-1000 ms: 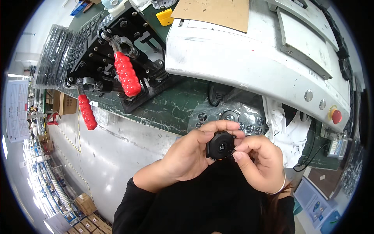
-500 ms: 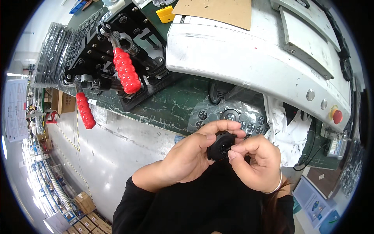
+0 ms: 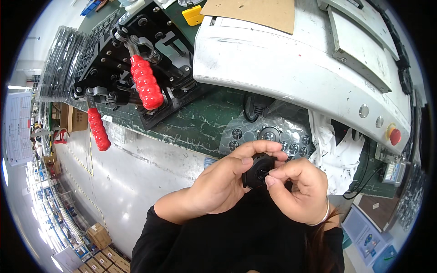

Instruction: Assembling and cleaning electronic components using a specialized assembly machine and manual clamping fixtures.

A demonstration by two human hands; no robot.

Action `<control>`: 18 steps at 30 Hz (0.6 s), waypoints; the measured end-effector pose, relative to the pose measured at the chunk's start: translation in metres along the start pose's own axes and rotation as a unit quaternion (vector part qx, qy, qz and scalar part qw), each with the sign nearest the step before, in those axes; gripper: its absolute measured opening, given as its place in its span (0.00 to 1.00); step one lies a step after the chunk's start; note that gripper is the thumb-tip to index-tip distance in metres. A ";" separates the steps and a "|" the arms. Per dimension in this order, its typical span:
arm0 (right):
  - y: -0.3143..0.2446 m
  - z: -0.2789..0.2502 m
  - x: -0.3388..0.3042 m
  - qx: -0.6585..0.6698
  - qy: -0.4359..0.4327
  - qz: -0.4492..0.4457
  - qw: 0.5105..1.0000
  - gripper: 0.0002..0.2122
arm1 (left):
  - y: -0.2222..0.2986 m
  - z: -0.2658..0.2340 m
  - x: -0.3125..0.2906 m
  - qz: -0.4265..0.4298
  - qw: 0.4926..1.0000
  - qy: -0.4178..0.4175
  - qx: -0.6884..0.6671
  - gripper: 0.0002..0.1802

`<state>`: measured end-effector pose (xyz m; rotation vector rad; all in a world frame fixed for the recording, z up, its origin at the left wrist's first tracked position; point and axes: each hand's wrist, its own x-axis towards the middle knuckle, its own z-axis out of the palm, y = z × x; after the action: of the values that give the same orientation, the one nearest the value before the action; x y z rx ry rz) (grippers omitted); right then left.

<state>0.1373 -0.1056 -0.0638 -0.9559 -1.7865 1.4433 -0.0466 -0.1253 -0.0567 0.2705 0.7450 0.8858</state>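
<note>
My left hand point(image 3: 223, 175) is wrapped round a small black round case point(image 3: 256, 170), shaped like a watch body, and holds it tilted over my lap. The thumb presses its upper side while the fingers curl behind it. At the case's right side, the thumb and forefinger of my right hand point(image 3: 298, 186) pinch together against its face. Whatever lies between those fingertips is too small to make out. Just beyond my hands, a clear plastic tray point(image 3: 248, 125) on the bench carries several small round dark parts, each in its own pocket.
A green workbench point(image 3: 205, 111) runs across, with a large white machine point(image 3: 273, 59) on it bearing a red button point(image 3: 394, 136). To the left stands a black clamp fixture with red handles point(image 3: 146, 84). A white cloth point(image 3: 327, 150) hangs over the bench edge, beside a black cable point(image 3: 364, 184).
Both hands and the black case stay nearly in place. The right fingertips have shifted only very slightly at its face.
</note>
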 end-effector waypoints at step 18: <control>0.004 0.007 0.000 0.094 0.074 -0.002 0.993 0.06 | 0.000 0.000 0.000 -0.011 1.000 0.001 -0.006 0.32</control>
<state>0.1320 -0.1086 -0.0690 -0.9338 -1.5157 1.4697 -0.0468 -0.1251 -0.0568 0.2506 0.7439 0.8693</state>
